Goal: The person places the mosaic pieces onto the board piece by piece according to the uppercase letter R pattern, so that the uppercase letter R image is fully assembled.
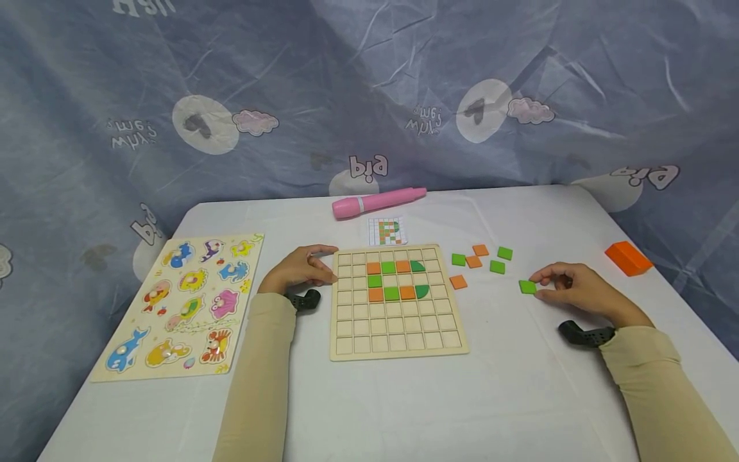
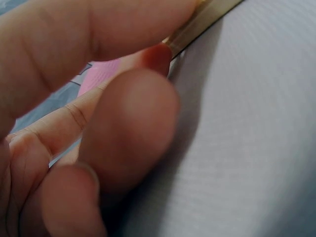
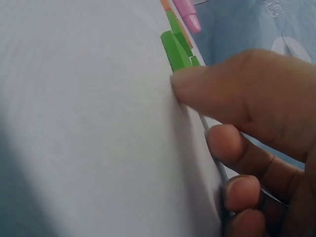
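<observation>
At the right of the head view, my right hand (image 1: 583,292) pinches a green square tile (image 1: 527,287) between thumb and fingers, low over the table. In the right wrist view the thumb (image 3: 217,89) presses on the tile's end (image 3: 175,51). My left hand (image 1: 297,269) touches the left edge of a wooden grid board (image 1: 398,346), its index finger at the upper corner. On the board lie orange squares, green squares and two dark green rounded pieces (image 1: 417,266). Just above it is a small pattern card (image 1: 387,231) with a coloured design.
Loose orange tiles (image 1: 458,282) and green tiles (image 1: 505,253) lie right of the board. A pink marker-like stick (image 1: 378,203) lies at the back. An animal peg puzzle (image 1: 190,308) is at left, an orange block (image 1: 628,258) at far right. A patterned curtain (image 1: 323,96) hangs behind.
</observation>
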### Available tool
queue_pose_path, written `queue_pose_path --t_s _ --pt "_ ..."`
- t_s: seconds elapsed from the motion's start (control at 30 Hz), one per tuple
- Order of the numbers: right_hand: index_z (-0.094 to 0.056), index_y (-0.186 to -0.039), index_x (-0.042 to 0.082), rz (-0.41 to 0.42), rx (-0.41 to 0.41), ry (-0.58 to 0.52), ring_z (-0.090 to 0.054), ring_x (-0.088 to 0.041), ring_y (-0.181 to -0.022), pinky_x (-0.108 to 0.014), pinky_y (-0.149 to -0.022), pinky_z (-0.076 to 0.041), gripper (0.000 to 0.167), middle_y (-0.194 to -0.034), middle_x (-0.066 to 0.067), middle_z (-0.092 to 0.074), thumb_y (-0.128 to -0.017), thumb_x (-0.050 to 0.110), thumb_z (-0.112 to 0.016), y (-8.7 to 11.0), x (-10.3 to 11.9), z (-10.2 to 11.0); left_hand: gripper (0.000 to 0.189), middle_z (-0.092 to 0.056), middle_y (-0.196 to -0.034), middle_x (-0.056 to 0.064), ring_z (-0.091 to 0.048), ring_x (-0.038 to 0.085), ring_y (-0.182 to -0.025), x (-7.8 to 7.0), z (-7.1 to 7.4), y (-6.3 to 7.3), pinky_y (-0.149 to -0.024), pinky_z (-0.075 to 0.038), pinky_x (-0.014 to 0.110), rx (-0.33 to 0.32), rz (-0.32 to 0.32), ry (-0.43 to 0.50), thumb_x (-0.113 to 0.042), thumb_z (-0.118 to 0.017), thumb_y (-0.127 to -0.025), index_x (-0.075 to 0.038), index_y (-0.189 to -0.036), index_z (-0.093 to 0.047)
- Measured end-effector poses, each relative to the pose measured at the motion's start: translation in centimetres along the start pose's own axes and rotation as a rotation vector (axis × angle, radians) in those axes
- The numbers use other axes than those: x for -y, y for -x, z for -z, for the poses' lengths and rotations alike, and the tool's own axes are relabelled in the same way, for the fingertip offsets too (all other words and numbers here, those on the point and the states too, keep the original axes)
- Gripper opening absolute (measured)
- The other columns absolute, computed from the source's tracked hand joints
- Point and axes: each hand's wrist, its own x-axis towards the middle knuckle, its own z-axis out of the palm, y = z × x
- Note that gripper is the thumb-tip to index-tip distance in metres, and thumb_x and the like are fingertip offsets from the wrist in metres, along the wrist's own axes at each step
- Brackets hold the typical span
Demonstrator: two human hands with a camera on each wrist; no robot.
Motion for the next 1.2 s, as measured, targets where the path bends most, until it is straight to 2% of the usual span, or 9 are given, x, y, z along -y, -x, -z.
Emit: queue_pose_path --t_s 0.27,0.37,0.63,0.8,0.93,1.07,1.2 --pt "-0.074 -0.115 -0.005 -0.072 0.058 0.036 -0.056 -0.009 -0.077 -0.021 -0.07 -0.048 0.024 -0.095 -0.003 -0.069 -0.093 0.005 -0.082 -1.1 1.8 0.0 0.077 -0.073 -0.078 -0.003 -0.061 0.01 -0.064 0.1 -0.1 0.0 -0.062 -0.049 0.023 -0.008 0.007 0.008 0.002 -0.085 -0.087 -0.001 -0.157 -0.053" --pt "-0.073 -0.116 -0.006 -0.068 0.086 0.019 -0.058 -0.007 -0.081 -0.02 -0.073 -0.05 0.025 -0.099 -0.006 -0.072 -0.094 0.002 -0.08 -1.9 2.6 -0.3 0.077 -0.073 -0.077 -0.003 -0.062 0.01 -0.064 0.2 -0.1 0.0 -0.063 -0.05 0.024 -0.009 0.005 0.006 0.002 -0.085 -0.087 -0.001 -0.157 -0.053" --pt "-0.071 -0.118 -0.009 -0.022 0.135 -0.039 -0.064 -0.002 -0.086 -0.018 -0.078 -0.052 0.028 -0.102 -0.008 -0.077 -0.093 -0.002 -0.079 -4.2 4.8 -1.7 0.078 -0.073 -0.077 -0.002 -0.062 0.01 -0.065 0.2 0.0 -0.1 -0.064 -0.05 0.024 -0.003 -0.005 0.0 0.002 -0.085 -0.087 -0.001 -0.157 -0.053" --pt "-0.071 -0.118 -0.007 0.01 0.165 -0.086 -0.065 -0.004 -0.085 -0.02 -0.078 -0.052 0.027 -0.099 -0.008 -0.079 -0.093 -0.002 -0.08 -5.4 6.5 -2.5 0.078 -0.073 -0.077 -0.003 -0.063 0.009 -0.065 0.1 0.1 -0.2 -0.064 -0.051 0.025 0.015 -0.024 0.011 0.002 -0.084 -0.088 0.002 -0.159 -0.05" --pt "-0.071 -0.118 -0.008 0.031 0.183 -0.083 -0.064 -0.004 -0.085 -0.022 -0.077 -0.052 0.029 -0.1 -0.009 -0.079 -0.093 0.0 -0.081 -6.2 7.4 -3.2 0.078 -0.074 -0.078 -0.003 -0.064 0.009 -0.066 0.1 0.1 -0.2 -0.065 -0.051 0.024 0.021 -0.025 0.014 0.003 -0.084 -0.089 0.002 -0.159 -0.05" --pt "-0.071 -0.121 -0.009 0.039 0.197 -0.088 -0.066 0.001 -0.091 -0.019 -0.081 -0.054 0.032 -0.104 -0.01 -0.079 -0.093 0.001 -0.083 -6.7 8.3 -4.0 0.078 -0.075 -0.079 -0.003 -0.065 0.009 -0.067 0.1 0.0 -0.1 -0.065 -0.052 0.024 0.016 -0.025 0.004 0.002 -0.084 -0.089 0.001 -0.159 -0.051" --pt "-0.073 -0.116 -0.006 0.074 0.209 -0.097 -0.066 -0.001 -0.092 -0.019 -0.083 -0.055 0.026 -0.101 -0.008 -0.078 -0.092 -0.001 -0.082 -7.3 9.1 -4.7 0.077 -0.075 -0.079 -0.002 -0.065 0.009 -0.068 0.0 0.0 -0.1 -0.066 -0.052 0.025 0.012 -0.02 0.0 0.002 -0.084 -0.089 0.001 -0.159 -0.051"
